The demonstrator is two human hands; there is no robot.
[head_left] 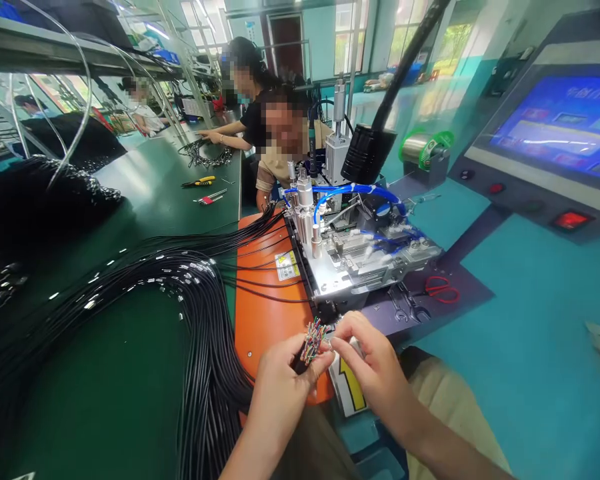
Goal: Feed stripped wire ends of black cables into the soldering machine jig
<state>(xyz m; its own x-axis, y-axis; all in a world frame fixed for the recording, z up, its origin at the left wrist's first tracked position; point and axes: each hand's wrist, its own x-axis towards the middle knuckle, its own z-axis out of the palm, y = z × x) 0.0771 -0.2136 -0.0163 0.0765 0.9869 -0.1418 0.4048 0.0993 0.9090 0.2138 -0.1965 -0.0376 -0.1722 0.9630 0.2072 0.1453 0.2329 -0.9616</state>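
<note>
My left hand (pixel 285 373) is wrapped round a bundle of black cables (pixel 314 341), whose stripped ends show many thin coloured wires pointing up. Close on its right, my right hand (pixel 367 353) pinches with thumb and forefinger at the edge of the bundle. A thin wire end seems to lie between those fingertips, but it is too small to make out surely. Both hands are above the near end of an orange board (pixel 265 313). Just beyond them stands a metal machine (pixel 350 260) with blue air tubes, and several black cables run into its left side.
Long black cables (pixel 205 333) with white tags curve over the green table (pixel 130 373). Pliers (pixel 199 182) lie farther back. Red-handled scissors (pixel 441 289) and wrenches (pixel 411 310) are right of the machine, below a control screen (pixel 555 127). Two co-workers sit beyond; a solder spool (pixel 423 147) hangs behind.
</note>
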